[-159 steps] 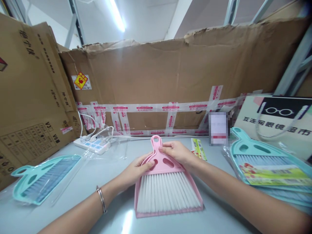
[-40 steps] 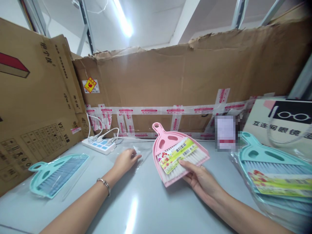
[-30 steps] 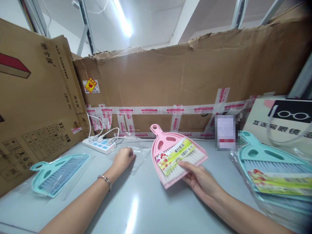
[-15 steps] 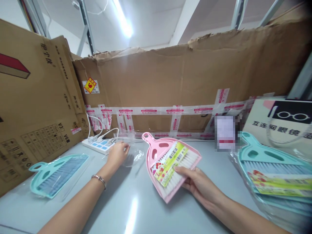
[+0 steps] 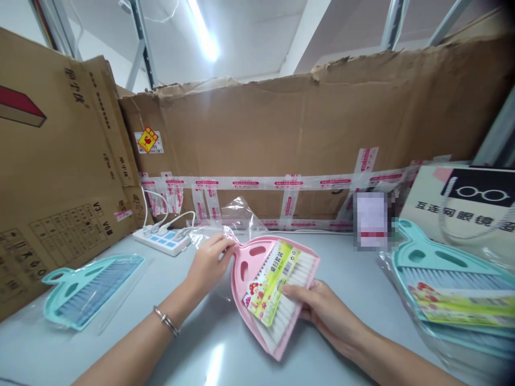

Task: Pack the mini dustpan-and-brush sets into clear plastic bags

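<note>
A pink dustpan (image 5: pixel 245 292) with a white-bristled brush (image 5: pixel 295 273) nested in it is tilted above the table. A yellow-green printed card (image 5: pixel 273 287) lies across the brush. My right hand (image 5: pixel 325 311) is closed on the lower right edge, thumb over the front and fingers behind. At the handle end, my left hand (image 5: pixel 211 262) is closed in a pinch on a clear plastic bag (image 5: pixel 243 214). The bag spreads behind the handle, and the left fingertips hide the handle's tip. I cannot tell whether the handle is inside the bag.
A teal dustpan set (image 5: pixel 86 292) in clear wrap lies at the left. More wrapped teal dustpans (image 5: pixel 450 268) are stacked at the right, beside a paper bag (image 5: pixel 426 203). A power strip (image 5: pixel 163 241) with cables sits behind my left hand. Large cardboard boxes (image 5: pixel 257 128) wall off the back.
My left hand has moved right to the dustpan's handle end, with the clear bag now raised and spread there. My right hand has shifted the dustpan slightly down and left.
</note>
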The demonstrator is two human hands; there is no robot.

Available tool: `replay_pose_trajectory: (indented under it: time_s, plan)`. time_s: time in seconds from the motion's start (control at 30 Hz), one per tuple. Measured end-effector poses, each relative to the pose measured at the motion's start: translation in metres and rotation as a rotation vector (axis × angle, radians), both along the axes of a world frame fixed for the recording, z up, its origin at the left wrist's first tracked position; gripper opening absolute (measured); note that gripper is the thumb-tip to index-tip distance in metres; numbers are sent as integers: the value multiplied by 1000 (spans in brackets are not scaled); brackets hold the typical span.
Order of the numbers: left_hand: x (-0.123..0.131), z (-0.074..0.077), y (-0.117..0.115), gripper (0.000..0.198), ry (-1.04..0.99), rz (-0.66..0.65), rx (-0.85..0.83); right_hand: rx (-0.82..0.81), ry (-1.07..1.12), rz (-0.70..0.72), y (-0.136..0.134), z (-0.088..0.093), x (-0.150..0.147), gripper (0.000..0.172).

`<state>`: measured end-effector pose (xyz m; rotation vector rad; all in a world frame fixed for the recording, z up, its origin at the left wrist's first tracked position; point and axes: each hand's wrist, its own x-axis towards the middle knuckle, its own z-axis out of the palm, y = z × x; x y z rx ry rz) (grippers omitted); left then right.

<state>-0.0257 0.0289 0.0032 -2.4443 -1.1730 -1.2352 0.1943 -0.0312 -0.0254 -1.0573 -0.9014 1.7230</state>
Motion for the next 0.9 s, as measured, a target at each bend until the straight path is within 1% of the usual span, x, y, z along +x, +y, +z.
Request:
replay_pose_trajectory:
  time_s: [0.1, 0.17, 0.3, 0.37, 0.47, 0.53, 0.6, 0.63, 0.67, 0.7, 0.73, 0.77, 0.8, 0.83, 0.87, 0.9]
  plan:
    - [13, 0, -11, 14, -46, -112, 70, -12, 36, -20, -1, 0, -2, 37]
    - [19, -1, -17, 14, -39, -161, 111, -20, 68, -47, -1, -1, -4, 38]
    - [27, -1, -24, 12, -43, -161, 156, -8, 106, -92, -1, 0, -5, 40]
    - [30, -1, -27, 11, -52, -170, 172, 3, 105, -59, -3, 2, -7, 39]
    - [36, -1, -32, 11, 10, -205, 206, 21, 119, 1, -7, 4, -10, 38]
    - [38, -2, -36, 11, 67, -223, 227, 24, 140, -34, -8, 5, -11, 39]
    - [37, -2, -37, 12, 81, -212, 235, 16, 158, -121, -7, 6, -11, 39]
    - [35, -2, -37, 14, 52, -180, 231, 12, 170, -168, -6, 7, -11, 39]
    - [33, -2, -37, 19, -10, -126, 219, 8, 184, -209, -5, 7, -10, 39]
    - [32, -1, -35, 28, -109, -57, 194, 5, 198, -241, -3, 8, -9, 39]
    - [31, -1, -34, 40, -239, 16, 142, 4, 213, -266, -2, 8, -9, 39]
    - [30, 0, -33, 52, -389, 81, 48, 1, 227, -284, -1, 8, -8, 39]
    - [30, 0, -32, 60, -539, 121, -96, -5, 239, -294, 0, 8, -8, 40]
    - [31, 1, -32, 62, -672, 120, -285, -13, 249, -299, 0, 8, -7, 40]
    - [33, 1, -32, 61, -772, 72, -505, -20, 257, -298, 1, 7, -7, 41]
    - [36, 1, -34, 60, -834, -19, -722, -26, 263, -292, 0, 7, -8, 43]
